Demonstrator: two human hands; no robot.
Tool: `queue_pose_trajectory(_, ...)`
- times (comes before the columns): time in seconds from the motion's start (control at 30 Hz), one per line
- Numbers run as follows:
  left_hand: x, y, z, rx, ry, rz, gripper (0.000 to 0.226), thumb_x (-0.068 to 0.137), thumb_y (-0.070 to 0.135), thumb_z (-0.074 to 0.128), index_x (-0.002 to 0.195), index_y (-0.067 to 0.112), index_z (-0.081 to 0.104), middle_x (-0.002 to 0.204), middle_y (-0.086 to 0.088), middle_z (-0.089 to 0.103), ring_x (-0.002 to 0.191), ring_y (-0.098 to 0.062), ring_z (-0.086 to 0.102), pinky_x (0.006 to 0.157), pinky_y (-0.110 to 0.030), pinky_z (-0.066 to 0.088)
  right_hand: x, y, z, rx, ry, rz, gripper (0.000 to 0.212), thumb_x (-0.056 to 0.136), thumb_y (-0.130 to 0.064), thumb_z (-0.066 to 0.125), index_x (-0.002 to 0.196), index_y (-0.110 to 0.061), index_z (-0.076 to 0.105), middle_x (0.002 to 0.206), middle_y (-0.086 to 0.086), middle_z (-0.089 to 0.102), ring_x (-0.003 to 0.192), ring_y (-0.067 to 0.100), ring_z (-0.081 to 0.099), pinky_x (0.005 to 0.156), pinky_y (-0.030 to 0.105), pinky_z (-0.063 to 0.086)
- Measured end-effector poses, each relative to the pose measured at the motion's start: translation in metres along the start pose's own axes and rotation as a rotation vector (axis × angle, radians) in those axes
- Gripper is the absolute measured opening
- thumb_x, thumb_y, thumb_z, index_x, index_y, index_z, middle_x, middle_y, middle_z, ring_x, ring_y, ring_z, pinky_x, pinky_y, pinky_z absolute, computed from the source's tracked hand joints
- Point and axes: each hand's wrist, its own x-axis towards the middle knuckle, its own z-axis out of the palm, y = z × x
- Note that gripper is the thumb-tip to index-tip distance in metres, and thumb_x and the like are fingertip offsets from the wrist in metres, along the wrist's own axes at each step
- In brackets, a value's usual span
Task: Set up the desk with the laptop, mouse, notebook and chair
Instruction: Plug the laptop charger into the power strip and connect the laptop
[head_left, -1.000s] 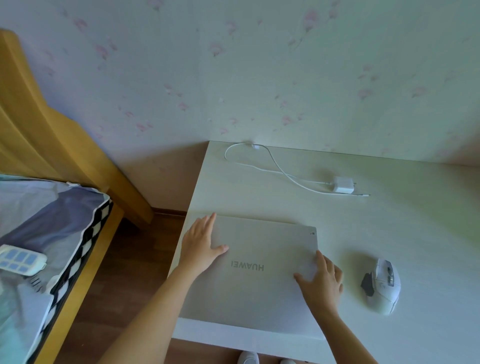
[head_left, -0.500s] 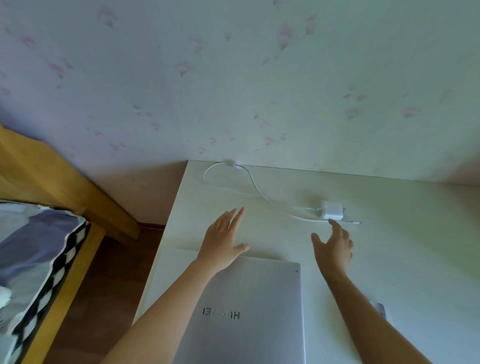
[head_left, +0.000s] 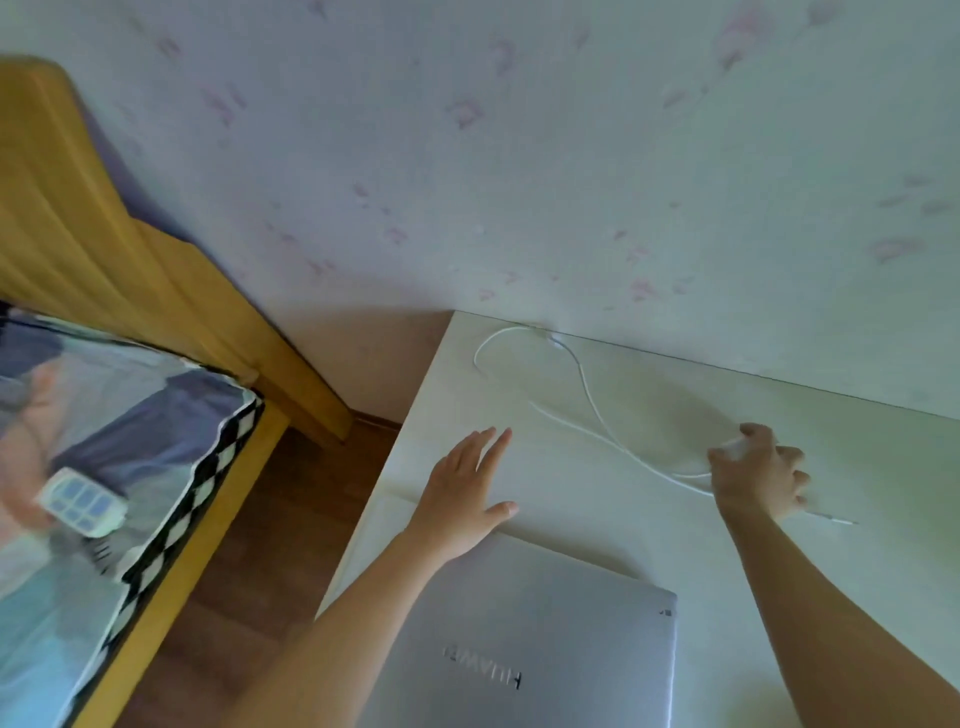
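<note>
closed laptop (head_left: 545, 639) lying flat at the desk's (head_left: 857, 467) near edge, left hand (head_left: 467, 493) open, fingers spread just past its back edge, right hand (head_left: 756, 473) curled round the white charger (head_left: 735, 447), cable (head_left: 587, 384) looping toward the wall

A home bedroom: a bed (head_left: 104, 415) with a wooden headboard (head_left: 104, 234) and checkered bedding stands just left of the white table (head_left: 857, 467), both against floral wallpaper (head_left: 519, 156), over wood flooring (head_left: 270, 519).

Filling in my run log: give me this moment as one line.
laptop: closed, on desk | left hand: open, flat | right hand: closing on white charger, mostly hidden | cable: loose
</note>
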Motion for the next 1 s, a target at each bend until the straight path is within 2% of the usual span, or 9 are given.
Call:
queue_pose_trajectory(0.13, -0.015, -0.013, -0.019, -0.026, 0.058, -0.051, 0.081, 0.091, 0.054, 0.048, 0.151, 0.033, -0.002, 0.161, 0.005, 0.002, 0.147, -0.017, 0.003, 0.116, -0.041, 0.014, -0.031, -0.024, -0.004, 0.184, 0.050, -0.297, 0.048, 0.078, -0.014, 0.064, 0.122, -0.026, 0.050, 0.132, 0.011, 0.043, 0.101, 0.044, 0.054, 0.082, 0.047, 0.044)
queue_pose_trajectory(0.23, -0.029, -0.017, -0.039, -0.008, 0.184, -0.049, 0.078, 0.092, 0.056, 0.043, 0.151, 0.030, -0.001, 0.160, 0.003, 0.006, 0.147, -0.018, 0.005, 0.117, -0.043, 0.017, -0.071, -0.060, -0.014, 0.383, 0.034, -0.457, 0.049, 0.077, -0.013, 0.068, 0.121, -0.027, 0.053, 0.134, 0.002, 0.043, 0.099, 0.033, 0.058, 0.081, 0.038, 0.045)
queue_pose_trajectory(0.33, -0.048, -0.022, -0.063, 0.001, 0.372, -0.028, 0.074, 0.093, 0.059, 0.032, 0.152, 0.024, 0.004, 0.160, 0.000, 0.010, 0.146, -0.019, 0.007, 0.116, -0.040, 0.015, -0.124, -0.100, -0.031, 0.589, -0.033, -0.685, 0.049, 0.075, -0.005, 0.072, 0.118, -0.024, 0.059, 0.131, 0.001, 0.044, 0.109, 0.011, 0.053, 0.086, 0.035, 0.047)
queue_pose_trajectory(0.43, -0.070, -0.027, -0.090, -0.038, 0.479, 0.002, 0.071, 0.095, 0.058, 0.029, 0.152, 0.022, 0.006, 0.160, 0.001, 0.013, 0.146, -0.016, 0.007, 0.117, -0.039, 0.013, -0.183, -0.134, -0.043, 0.670, -0.133, -0.956, 0.054, 0.072, 0.004, 0.073, 0.119, -0.018, 0.058, 0.128, 0.004, 0.045, 0.107, -0.015, 0.044, 0.081, 0.030, 0.048)
queue_pose_trajectory(0.57, -0.108, -0.040, -0.132, -0.237, 0.586, -0.017, 0.067, 0.096, 0.053, 0.031, 0.152, 0.022, 0.013, 0.154, 0.000, 0.030, 0.142, -0.012, 0.020, 0.116, -0.038, 0.014, -0.272, -0.170, -0.044, 0.625, -0.333, -1.194, 0.070, 0.069, 0.008, 0.070, 0.125, -0.026, 0.045, 0.129, -0.008, 0.049, 0.113, -0.004, 0.046, 0.085, 0.016, 0.042)
queue_pose_trajectory(0.67, -0.147, -0.066, -0.155, -0.480, 0.675, -0.086, 0.063, 0.094, 0.054, 0.037, 0.148, 0.026, 0.024, 0.134, 0.001, 0.054, 0.123, -0.012, 0.046, 0.104, -0.034, 0.040, -0.344, -0.188, -0.029, 0.567, -0.353, -1.349, 0.062, 0.074, -0.002, 0.069, 0.127, -0.024, 0.044, 0.129, -0.002, 0.048, 0.110, -0.003, 0.046, 0.078, 0.004, 0.041)
queue_pose_trajectory(0.8, -0.204, -0.131, -0.167, -0.778, 0.704, -0.179, 0.056, 0.090, 0.044, 0.058, 0.140, 0.031, 0.037, 0.115, 0.002, 0.066, 0.098, -0.009, 0.065, 0.082, -0.035, 0.056, -0.428, -0.207, 0.007, 0.506, -0.387, -1.404, 0.071, 0.076, -0.005, 0.071, 0.133, -0.028, 0.036, 0.138, -0.005, 0.038, 0.111, -0.009, 0.043, 0.074, 0.010, 0.049)
queue_pose_trajectory(0.87, -0.232, -0.170, -0.169, -0.735, 0.751, -0.241, 0.056, 0.086, 0.043, 0.065, 0.135, 0.026, 0.045, 0.112, 0.002, 0.068, 0.097, -0.010, 0.066, 0.081, -0.036, 0.056, -0.470, -0.215, 0.025, 0.437, -0.451, -1.454, 0.075, 0.076, -0.008, 0.070, 0.137, -0.030, 0.032, 0.142, -0.009, 0.034, 0.111, 0.003, 0.052, 0.071, 0.023, 0.055)
queue_pose_trajectory(1.0, -0.283, -0.236, -0.170, -0.508, 0.814, -0.447, 0.053, 0.084, 0.040, 0.068, 0.131, 0.023, 0.053, 0.107, 0.000, 0.072, 0.097, -0.014, 0.066, 0.077, -0.016, 0.047, -0.550, -0.225, 0.065, 0.274, -0.511, -1.543, 0.087, 0.067, -0.040, 0.072, 0.141, -0.025, 0.027, 0.148, -0.003, 0.032, 0.108, 0.015, 0.059, 0.065, 0.021, 0.050)
